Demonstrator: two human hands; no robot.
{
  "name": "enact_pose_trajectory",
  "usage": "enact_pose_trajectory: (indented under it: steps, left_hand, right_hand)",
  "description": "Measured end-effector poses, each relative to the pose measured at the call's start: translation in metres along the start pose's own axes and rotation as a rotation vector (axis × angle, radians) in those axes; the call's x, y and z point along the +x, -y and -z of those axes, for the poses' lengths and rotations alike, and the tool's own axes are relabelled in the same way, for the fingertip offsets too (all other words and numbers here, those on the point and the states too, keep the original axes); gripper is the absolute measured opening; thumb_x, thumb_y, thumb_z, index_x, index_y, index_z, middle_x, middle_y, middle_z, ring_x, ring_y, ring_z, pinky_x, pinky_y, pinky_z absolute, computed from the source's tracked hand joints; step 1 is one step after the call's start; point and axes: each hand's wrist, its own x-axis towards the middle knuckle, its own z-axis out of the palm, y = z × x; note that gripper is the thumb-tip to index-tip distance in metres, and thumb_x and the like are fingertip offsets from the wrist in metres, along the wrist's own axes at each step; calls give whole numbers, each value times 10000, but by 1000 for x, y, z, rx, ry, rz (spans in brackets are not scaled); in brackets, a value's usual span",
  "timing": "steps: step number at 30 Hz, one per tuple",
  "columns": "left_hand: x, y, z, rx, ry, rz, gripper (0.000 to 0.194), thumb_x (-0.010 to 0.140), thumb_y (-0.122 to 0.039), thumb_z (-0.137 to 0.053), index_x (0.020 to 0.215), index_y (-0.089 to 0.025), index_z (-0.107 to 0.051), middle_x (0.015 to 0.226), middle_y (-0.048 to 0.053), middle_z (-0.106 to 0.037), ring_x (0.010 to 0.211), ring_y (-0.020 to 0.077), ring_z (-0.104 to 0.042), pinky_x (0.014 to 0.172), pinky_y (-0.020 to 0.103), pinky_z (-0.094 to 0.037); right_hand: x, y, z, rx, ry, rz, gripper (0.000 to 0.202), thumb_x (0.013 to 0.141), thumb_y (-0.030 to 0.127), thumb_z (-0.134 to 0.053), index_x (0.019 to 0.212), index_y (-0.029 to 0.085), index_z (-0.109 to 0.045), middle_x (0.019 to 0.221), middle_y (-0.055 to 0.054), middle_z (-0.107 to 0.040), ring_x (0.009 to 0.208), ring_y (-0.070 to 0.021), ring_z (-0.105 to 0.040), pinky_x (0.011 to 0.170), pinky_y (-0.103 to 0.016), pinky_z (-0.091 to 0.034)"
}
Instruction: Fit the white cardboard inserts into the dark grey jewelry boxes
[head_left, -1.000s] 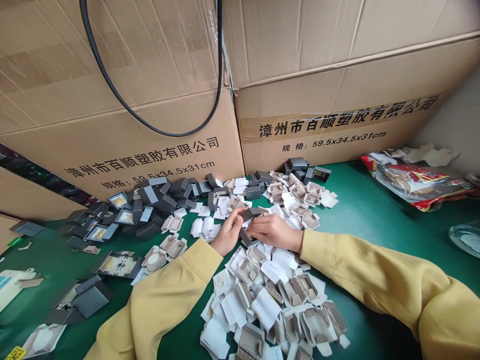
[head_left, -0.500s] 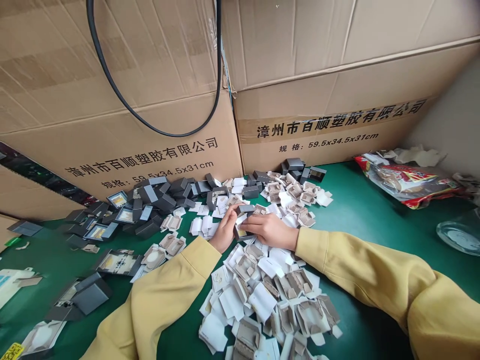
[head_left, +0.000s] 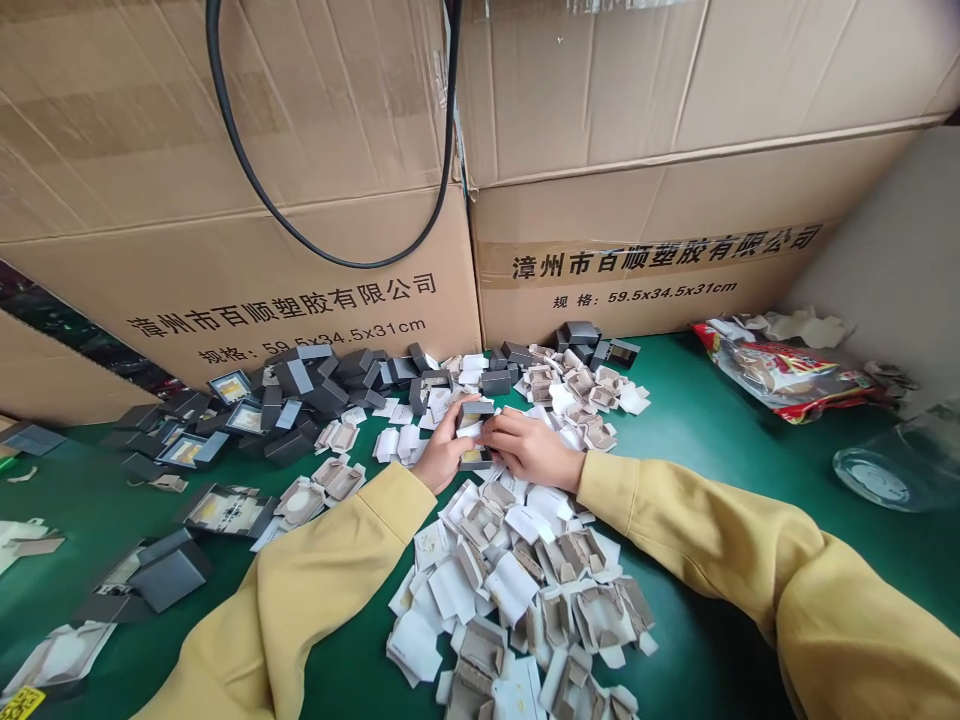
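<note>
A small dark grey box (head_left: 475, 461) with a lighter inside is held up over the pile in the middle. My left hand (head_left: 441, 455) is wrapped round its left side, thumb across the front. From the right, my right hand (head_left: 534, 447) closes on the same box, with bent fingertips at its opening; what they pinch inside is hidden. Below the hands lies a heap of torn white and grey card inserts (head_left: 514, 590). Behind and left of them is a pile of similar dark boxes (head_left: 326, 385), some open with a yellowish inside.
Two large cardboard cartons (head_left: 315, 240) wall off the back of the green table (head_left: 720, 420). A black cable (head_left: 330, 255) loops down in front. On the right are a red and clear plastic packet (head_left: 787, 375) and a clear glass (head_left: 892, 470). Open boxes (head_left: 171, 570) lie at left.
My left fingers now reach higher along the box, and my right fingers have shifted at its opening. The box has turned slightly. The whole view has shifted a little.
</note>
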Motion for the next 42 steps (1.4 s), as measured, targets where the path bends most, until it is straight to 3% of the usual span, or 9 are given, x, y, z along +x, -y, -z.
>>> enact_pose_trajectory:
  steps: [4, 7, 14, 18, 26, 35, 42]
  left_hand:
    - [2, 3, -3, 73, -33, -91, 704, 564, 5, -466, 1218, -254, -477, 1299, 20, -456, 1216, 193, -385, 1003, 296, -313]
    - [3, 3, -5, 113, -38, -125, 716, 574, 13, -474, 1233, -267, -464, 1350, 8, -410, 1265, 186, -341, 1054, 301, -257]
    - [1, 4, -4, 123, -25, -94, 711, 617, 0, -526, 1268, -268, -425, 1321, 29, -449, 1222, 197, -406, 1052, 340, -275]
    - [0, 3, -4, 200, 13, -131, 629, 629, -10, -529, 1213, -237, -477, 1286, 39, -483, 1210, 201, -419, 1059, 349, -263]
    - [-1, 5, -6, 352, 71, -213, 556, 652, -25, -525, 1170, -221, -480, 1250, 50, -476, 1201, 208, -416, 1056, 338, -264]
    - [-2, 6, -9, 333, 93, -204, 470, 673, -55, -537, 1117, -199, -483, 1103, 58, -534, 1064, 214, -498, 986, 347, -344]
    - [-2, 4, -8, 349, 126, -171, 487, 665, -58, -556, 1127, -188, -471, 1161, 69, -507, 1071, 218, -500, 968, 340, -360]
  right_hand:
    - [1, 2, 0, -110, -34, -148, 274, 881, 173, -391, 1111, 154, -539, 792, -66, -600, 742, -162, -530, 641, -263, -420]
    - [2, 4, 0, -179, -3, -179, 278, 896, 209, -401, 1135, 154, -531, 749, -50, -621, 691, -149, -552, 586, -248, -386]
    - [2, 4, -1, -207, 5, -75, 237, 896, 219, -430, 1078, 168, -572, 681, -30, -636, 607, -120, -550, 547, -240, -334]
    - [2, 2, -3, -190, -61, -123, 175, 898, 244, -440, 890, 171, -599, 665, -22, -623, 583, -107, -540, 537, -235, -313]
    - [2, -2, -1, -287, -153, 27, 285, 901, 200, -416, 628, 169, -492, 513, 18, -509, 474, -88, -432, 506, -264, -244]
    - [-2, -3, 1, -335, -117, 39, 263, 898, 166, -401, 649, 179, -482, 520, 15, -493, 490, -104, -432, 506, -274, -243]
    - [-1, -2, 2, -338, -146, 68, 251, 890, 154, -425, 648, 170, -491, 523, 22, -495, 475, -91, -408, 506, -274, -238]
